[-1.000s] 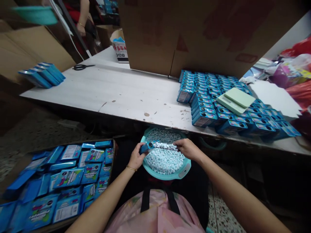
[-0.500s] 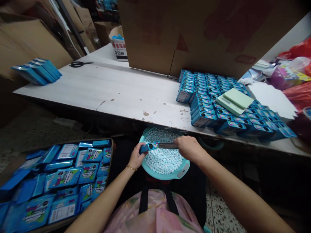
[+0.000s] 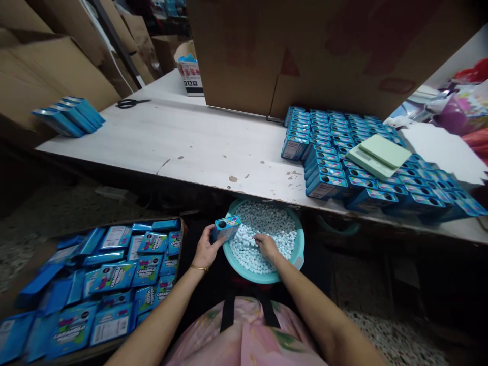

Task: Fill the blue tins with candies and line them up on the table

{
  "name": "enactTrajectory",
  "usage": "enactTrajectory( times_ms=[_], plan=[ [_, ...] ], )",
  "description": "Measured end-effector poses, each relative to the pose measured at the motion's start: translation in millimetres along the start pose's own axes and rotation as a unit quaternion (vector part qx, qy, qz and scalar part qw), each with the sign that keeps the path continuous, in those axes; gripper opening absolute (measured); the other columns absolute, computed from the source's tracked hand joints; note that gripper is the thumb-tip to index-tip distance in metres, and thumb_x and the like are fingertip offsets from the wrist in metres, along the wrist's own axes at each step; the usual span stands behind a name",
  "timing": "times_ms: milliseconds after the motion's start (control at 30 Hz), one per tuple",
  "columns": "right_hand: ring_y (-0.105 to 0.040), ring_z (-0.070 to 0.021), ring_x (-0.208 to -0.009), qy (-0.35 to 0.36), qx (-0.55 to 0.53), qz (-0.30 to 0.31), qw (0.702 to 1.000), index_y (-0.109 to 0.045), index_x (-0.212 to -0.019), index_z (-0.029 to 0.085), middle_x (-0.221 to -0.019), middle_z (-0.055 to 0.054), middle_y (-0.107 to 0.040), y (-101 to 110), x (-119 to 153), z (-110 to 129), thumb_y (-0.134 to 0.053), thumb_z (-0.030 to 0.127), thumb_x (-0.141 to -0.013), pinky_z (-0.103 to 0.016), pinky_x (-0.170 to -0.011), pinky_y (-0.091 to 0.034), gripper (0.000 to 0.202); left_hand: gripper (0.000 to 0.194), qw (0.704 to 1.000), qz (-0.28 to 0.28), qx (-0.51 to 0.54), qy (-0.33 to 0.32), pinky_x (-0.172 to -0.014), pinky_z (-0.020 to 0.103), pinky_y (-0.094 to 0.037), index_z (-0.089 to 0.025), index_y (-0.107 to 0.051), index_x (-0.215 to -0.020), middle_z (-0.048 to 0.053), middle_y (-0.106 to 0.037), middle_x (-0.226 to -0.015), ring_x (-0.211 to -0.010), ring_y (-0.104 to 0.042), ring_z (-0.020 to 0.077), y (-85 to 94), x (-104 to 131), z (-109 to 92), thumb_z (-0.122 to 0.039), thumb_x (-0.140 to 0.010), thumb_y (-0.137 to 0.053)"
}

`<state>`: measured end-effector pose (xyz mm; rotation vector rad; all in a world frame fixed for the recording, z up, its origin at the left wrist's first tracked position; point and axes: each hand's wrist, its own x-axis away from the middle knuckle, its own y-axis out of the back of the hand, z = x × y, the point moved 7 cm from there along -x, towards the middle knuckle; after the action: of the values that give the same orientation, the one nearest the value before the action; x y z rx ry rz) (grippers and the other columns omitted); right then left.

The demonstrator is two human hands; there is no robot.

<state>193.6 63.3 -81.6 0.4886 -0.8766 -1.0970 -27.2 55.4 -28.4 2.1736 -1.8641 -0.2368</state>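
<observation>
My left hand [image 3: 205, 248] grips a small blue candy box [image 3: 227, 229] by its sides, holding it upright over the left rim of a turquoise basin [image 3: 233, 262]. The box's top, with a round dark spot on it, faces up. Many small pale blue-white candies [image 3: 247, 254] fill the basin. My right hand [image 3: 267, 247] is down among the candies, right of the box. Its fingers are closed, and what they hold is hidden, apart from a small dark bit at the fingertips.
A carton [image 3: 179, 254] of loose blue boxes stands at lower left. On the white table [image 3: 213, 147] are rows of upright blue boxes [image 3: 326, 185] with a pale green scale [image 3: 381, 155] on top, scissors [image 3: 131, 103], leaning boxes [image 3: 74, 117] and a large cardboard carton [image 3: 305, 56].
My right hand has moved left and down into the candies. The dark flat tool that reached from it to the box no longer shows. The box in my left hand has tilted more upright.
</observation>
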Motion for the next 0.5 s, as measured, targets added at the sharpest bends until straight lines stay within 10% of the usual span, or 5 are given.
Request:
enactTrajectory(
  times_ms=[233,500],
  plan=[
    [-0.055,-0.0142,-0.069,0.064,-0.08,-0.004,0.995,-0.063,-0.094,0.018,-0.073,-0.001,-0.062,75,31,-13,-0.037,0.021,-0.075,-0.023,-0.064,-0.04,0.033,0.048,0.999,-0.014,-0.037,-0.011,-0.083,0.033,-0.041,-0.017,-0.045,-0.105,0.005,-0.056,-0.098,-0.09,-0.053,0.0183,1.4,-4,-5,-0.034,-0.064,-0.063],
    [-0.057,-0.0138,-0.079,0.104,0.142,0.038,0.984,-0.065,-0.091,0.023,-0.081,-0.002,-0.065,149,65,59,-0.037,0.018,-0.078,-0.021,-0.064,-0.036,0.031,0.038,0.992,0.052,-0.095,-0.062,-0.078,0.032,-0.042,-0.02,-0.049,-0.103,0.003,-0.057,-0.091,-0.084,-0.055,0.0183,-38.8,6,-25,-0.025,-0.066,-0.056]
  ],
)
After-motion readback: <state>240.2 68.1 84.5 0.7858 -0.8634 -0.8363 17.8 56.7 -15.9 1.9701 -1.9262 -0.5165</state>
